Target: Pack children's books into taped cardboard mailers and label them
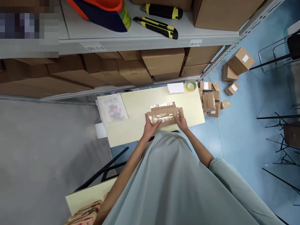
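A brown cardboard box [167, 120] with shiny clear tape along its side is held between my two hands over the pale yellow table [138, 132]. My left hand [150, 125] grips its left end, thumb on the near face. Around the right end, my right hand [181, 121] is closed the same way. Behind the box shows another strip of taped cardboard [163, 106]; whether it is a flap or a separate box I cannot tell. Beyond it on the table are a white box [175, 88] and a roll of tape [190, 86].
Printed sheets in a clear sleeve [114, 107] lie at the table's left. A shelf [150, 41] beyond holds cartons [162, 61], two utility knives [156, 27] and a tape dispenser [105, 12]. Small boxes [211, 101] are heaped on the floor at the right. Behind my left arm stands another table [82, 200].
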Motion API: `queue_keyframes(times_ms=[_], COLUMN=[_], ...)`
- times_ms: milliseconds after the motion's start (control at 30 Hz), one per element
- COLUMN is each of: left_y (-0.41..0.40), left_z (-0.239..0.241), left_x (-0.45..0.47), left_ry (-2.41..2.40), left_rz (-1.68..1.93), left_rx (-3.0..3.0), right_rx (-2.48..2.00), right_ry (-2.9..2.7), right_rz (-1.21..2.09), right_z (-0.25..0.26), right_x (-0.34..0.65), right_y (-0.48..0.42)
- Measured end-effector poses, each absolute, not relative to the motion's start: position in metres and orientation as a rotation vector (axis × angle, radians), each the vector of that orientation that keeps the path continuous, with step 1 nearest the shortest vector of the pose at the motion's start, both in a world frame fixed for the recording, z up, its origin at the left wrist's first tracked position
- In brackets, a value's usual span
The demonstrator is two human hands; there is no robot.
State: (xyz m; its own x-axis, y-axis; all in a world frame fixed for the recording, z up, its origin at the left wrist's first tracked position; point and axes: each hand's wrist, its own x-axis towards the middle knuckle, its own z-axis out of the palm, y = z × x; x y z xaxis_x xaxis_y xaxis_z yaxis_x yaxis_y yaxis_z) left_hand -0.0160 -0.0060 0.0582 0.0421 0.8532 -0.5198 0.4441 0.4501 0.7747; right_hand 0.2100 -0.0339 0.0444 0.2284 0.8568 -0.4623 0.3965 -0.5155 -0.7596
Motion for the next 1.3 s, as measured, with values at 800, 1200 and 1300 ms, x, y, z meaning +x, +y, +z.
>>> queue_keyframes(times_ms=[800,1200,1300], left_y=[0.000,-0.028,-0.029], left_z=[0.117,0.038,0.039], left_x=[-0.095,-0.110,-0.107], left_ry=[1.835,1.753,1.712], left_rz=[0.547,0.569,0.533], left_rx=[1.104,0.966,1.040], right_rx=[-2.147,-2.237,-2.227], right_ry=[-1.438,-1.561,-1.471], right_rz=[1.176,1.081,1.200], right_z=[0.123,0.078,0.065], right_x=[0.130,0.111,0.127], right_y=[-0.015,-0.016,-0.034])
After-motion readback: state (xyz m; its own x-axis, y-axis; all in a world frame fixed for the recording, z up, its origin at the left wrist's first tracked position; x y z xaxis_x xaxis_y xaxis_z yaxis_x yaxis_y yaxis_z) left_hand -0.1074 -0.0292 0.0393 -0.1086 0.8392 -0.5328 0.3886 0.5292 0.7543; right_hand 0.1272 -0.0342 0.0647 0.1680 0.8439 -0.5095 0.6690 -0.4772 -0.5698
